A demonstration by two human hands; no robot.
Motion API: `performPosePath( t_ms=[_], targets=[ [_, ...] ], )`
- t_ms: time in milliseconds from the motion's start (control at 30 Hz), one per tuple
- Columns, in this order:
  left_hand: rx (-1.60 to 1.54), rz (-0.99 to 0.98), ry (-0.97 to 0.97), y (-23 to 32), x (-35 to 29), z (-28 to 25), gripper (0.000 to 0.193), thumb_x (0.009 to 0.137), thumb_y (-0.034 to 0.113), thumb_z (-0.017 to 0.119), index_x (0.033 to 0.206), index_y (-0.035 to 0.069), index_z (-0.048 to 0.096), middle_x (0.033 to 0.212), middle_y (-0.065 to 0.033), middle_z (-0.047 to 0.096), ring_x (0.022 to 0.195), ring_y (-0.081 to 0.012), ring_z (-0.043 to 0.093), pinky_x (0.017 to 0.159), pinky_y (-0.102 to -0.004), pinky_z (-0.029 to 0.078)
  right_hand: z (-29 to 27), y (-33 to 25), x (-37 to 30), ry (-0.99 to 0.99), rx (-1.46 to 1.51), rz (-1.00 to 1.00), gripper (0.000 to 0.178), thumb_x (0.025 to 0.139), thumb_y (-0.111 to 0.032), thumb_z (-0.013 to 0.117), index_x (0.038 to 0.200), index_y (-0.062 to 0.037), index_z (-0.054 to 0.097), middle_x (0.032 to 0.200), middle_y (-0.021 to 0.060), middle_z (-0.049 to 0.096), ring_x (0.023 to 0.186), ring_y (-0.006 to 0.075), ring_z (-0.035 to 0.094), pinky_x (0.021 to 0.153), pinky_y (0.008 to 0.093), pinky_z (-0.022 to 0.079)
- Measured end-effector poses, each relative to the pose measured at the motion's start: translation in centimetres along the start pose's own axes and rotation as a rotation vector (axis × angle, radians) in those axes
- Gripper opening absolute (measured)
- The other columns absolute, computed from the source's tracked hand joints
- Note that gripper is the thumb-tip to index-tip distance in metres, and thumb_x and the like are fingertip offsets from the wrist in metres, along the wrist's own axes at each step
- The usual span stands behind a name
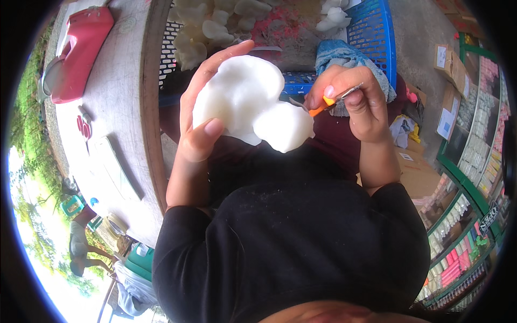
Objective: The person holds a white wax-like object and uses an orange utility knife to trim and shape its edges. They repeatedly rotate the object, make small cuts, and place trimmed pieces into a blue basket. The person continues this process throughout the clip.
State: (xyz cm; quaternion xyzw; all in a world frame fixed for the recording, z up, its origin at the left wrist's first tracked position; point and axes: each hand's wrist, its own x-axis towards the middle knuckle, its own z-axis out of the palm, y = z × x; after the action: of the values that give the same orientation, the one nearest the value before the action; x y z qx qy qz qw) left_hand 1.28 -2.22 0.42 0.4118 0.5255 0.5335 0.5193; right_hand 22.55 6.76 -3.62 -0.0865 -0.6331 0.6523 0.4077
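Observation:
A smooth, white, wax-like lobed piece [242, 97] is held up in front of my chest. My left hand [200, 126] grips its left side, thumb on the near face and fingers behind. My right hand [353, 102] is closed around a small orange cutter knife [319, 110] with metal showing at its end. The knife's working end meets the upper right edge of the piece's smaller lobe; its tip is partly hidden there.
Beyond my hands, a blue plastic basket [371, 32] holds several similar pale pieces [218, 31] and a blue towel [339, 54]. On the table [126, 118] at left are a red container [86, 51] and red-handled scissors [83, 126]. Packed shelves [458, 237] stand at right; a person [81, 250] bends outside.

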Motion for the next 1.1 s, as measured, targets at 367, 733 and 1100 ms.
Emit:
performPosePath(
  t_ms=[367, 733, 1100],
  targets=[
    [-0.182, -0.103, 0.213, 1.4, 0.5, 2.2, 0.086, 0.062, 0.054, 0.046, 0.126, -0.004, 0.042, 0.114, -0.0177, 0.054, 0.103, -0.0259, 0.054, 0.086, -0.0335, 0.043, 0.9, -0.5, -0.2, 0.023, -0.437, -0.166, 0.032, 0.086, -0.019, 0.049, 0.110, -0.0018, 0.061, 0.072, 0.0046, 0.054, 0.064, 0.0156, 0.046, 0.059, 0.0277, 0.039],
    [-0.183, -0.121, 0.222, 1.2, 0.3, 2.3, 0.083, 0.063, 0.053, 0.043, 0.124, -0.003, 0.044, 0.113, -0.0178, 0.054, 0.103, -0.0261, 0.054, 0.085, -0.0329, 0.042, 1.8, -1.7, 0.4, -0.032, -0.458, -0.045, 0.057, 0.092, -0.043, 0.036, 0.125, 0.0008, 0.051, 0.061, 0.0039, 0.047, 0.055, 0.0180, 0.043, 0.053, 0.0309, 0.036],
    [-0.203, -0.107, 0.234, 1.1, 0.3, 2.4, 0.084, 0.063, 0.054, 0.042, 0.124, -0.003, 0.044, 0.113, -0.0182, 0.054, 0.102, -0.0267, 0.055, 0.084, -0.0333, 0.043, 2.0, -1.4, -0.1, 0.022, -0.488, -0.153, 0.053, 0.092, -0.042, 0.038, 0.124, -0.0018, 0.054, 0.063, 0.0022, 0.049, 0.058, 0.0171, 0.045, 0.056, 0.0300, 0.037]
  ],
)
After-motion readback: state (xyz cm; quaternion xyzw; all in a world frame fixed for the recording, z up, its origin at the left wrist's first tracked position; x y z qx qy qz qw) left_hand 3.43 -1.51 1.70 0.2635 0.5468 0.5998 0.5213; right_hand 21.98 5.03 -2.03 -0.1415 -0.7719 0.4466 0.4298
